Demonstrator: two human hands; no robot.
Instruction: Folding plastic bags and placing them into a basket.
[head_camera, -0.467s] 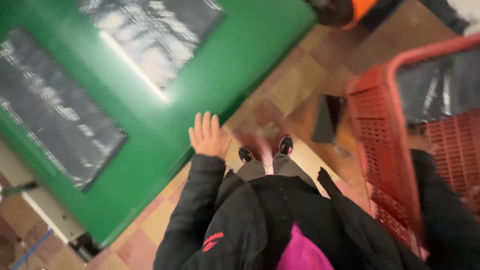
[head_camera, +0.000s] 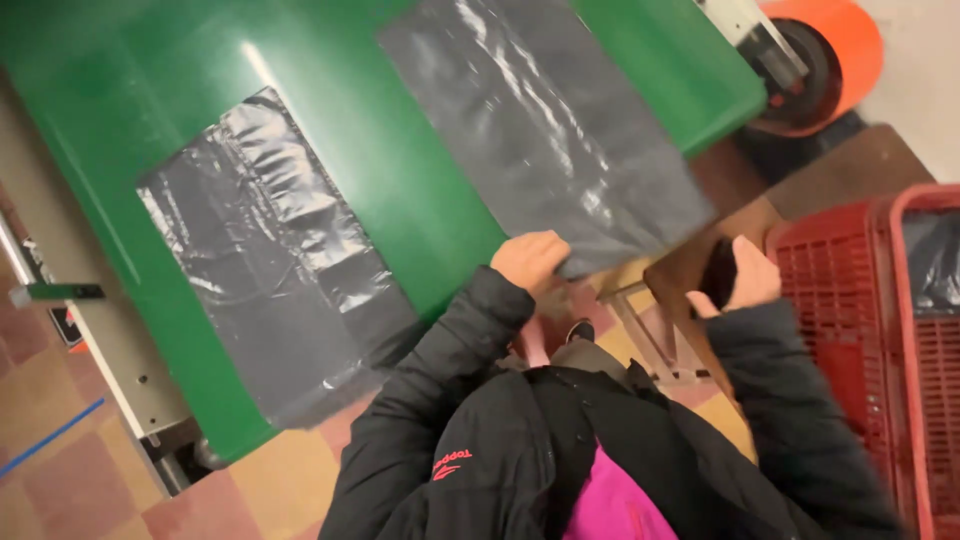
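Single view: head-worn camera, looking steeply down over wearer's own chest and black jacket sleeves. Frame rolled; green conveyor belt (head_camera: 400, 190) runs diagonally across upper left. Close range: both hands within arm's reach at frame centre. Tiled floor (head_camera: 250, 480) visible lower left, red crate (head_camera: 850, 290) at right edge. No second view.

On 1 green conveyor belt (head_camera: 400, 200) lie 2 grey plastic bags: 1 plastic bag at the left (head_camera: 270, 260) and 1 plastic bag at the right (head_camera: 560, 130). 2 hands show, the left hand (head_camera: 528, 262) and the right hand (head_camera: 745, 280), the latter around 1 dark object (head_camera: 718, 272). 2 red plastic crates (head_camera: 850, 300) stand at the right edge, beside 1 orange roller (head_camera: 835, 50) at the belt's end.
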